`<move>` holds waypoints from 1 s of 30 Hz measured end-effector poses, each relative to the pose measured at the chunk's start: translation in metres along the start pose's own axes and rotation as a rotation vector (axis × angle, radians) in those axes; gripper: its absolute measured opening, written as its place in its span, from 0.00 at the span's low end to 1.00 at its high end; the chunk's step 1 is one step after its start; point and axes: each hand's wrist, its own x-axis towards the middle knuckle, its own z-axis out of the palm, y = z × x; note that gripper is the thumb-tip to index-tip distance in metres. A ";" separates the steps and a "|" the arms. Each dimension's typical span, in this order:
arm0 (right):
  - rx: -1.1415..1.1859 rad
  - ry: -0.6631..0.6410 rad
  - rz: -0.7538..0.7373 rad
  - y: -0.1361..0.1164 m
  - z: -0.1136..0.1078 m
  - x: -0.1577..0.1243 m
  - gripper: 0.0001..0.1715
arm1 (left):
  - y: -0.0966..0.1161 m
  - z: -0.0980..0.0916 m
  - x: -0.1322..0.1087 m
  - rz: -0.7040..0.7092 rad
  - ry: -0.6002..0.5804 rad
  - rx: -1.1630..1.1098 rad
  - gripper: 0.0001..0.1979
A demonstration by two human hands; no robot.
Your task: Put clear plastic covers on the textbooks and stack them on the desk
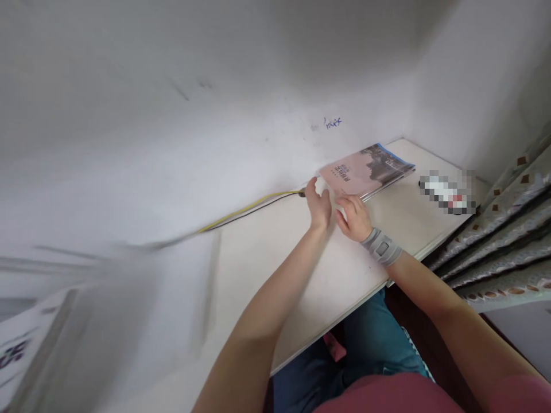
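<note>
A small stack of thin paperback books [359,171] lies against the wall, its top cover pink with a dark picture and a blue edge. My left hand [318,205] is at the stack's near-left corner, thumb and fingers apart, nothing visible between them. Just to its right, my right hand [354,217] is by the front edge of the books, fingers loosely bent and spread from the thumb. Whether its fingertips touch the books I cannot tell. A grey band [382,246] is around my right wrist.
The books rest on a white desktop [267,258]. Yellow and black cables [253,206] run along the wall to a small dark piece beside my left hand. A blurred-out object [447,192] lies at the right; patterned curtains [508,223] hang beyond the desk edge.
</note>
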 end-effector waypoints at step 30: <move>-0.144 -0.616 -0.036 0.036 0.014 -0.018 0.18 | -0.116 -0.222 -0.230 -0.550 -0.096 0.826 0.17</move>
